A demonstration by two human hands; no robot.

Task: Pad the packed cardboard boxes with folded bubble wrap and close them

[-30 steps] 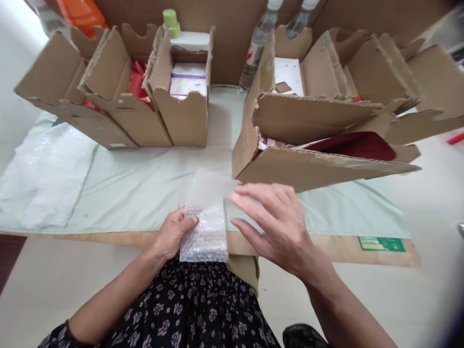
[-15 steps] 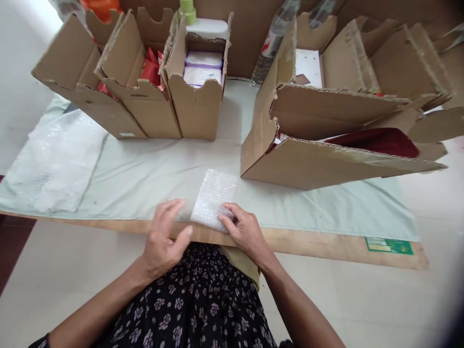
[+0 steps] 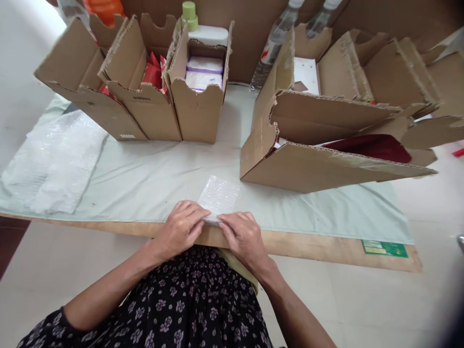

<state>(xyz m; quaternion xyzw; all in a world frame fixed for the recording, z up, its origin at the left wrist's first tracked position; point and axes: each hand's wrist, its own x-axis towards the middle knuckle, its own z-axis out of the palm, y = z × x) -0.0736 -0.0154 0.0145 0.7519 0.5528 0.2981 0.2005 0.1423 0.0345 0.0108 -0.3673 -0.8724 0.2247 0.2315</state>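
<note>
A small piece of bubble wrap [image 3: 220, 192] lies on the cloth at the table's front edge. Its near edge is folded over or rolled up toward the far side. My left hand [image 3: 183, 224] pinches the left end of that fold, and my right hand [image 3: 242, 232] pinches the right end. The fingertips of both hands press close together over the fold. Whether anything lies inside the fold cannot be seen. A larger pile of bubble wrap sheets [image 3: 58, 162] rests on the left of the table.
Cardboard boxes [image 3: 197, 116] stand at the back left, holding red packets [image 3: 152, 72] and purple-edged packs [image 3: 205, 72]. More boxes [image 3: 308, 169], one with dark red cloth [image 3: 373, 147], are at the right. Plastic bottles [image 3: 270, 53] stand behind. A pale green cloth [image 3: 145, 169] covers the table.
My left hand has come from open in the air down onto the bubble wrap's near edge. That edge is now folded over, and both hands grip it.
</note>
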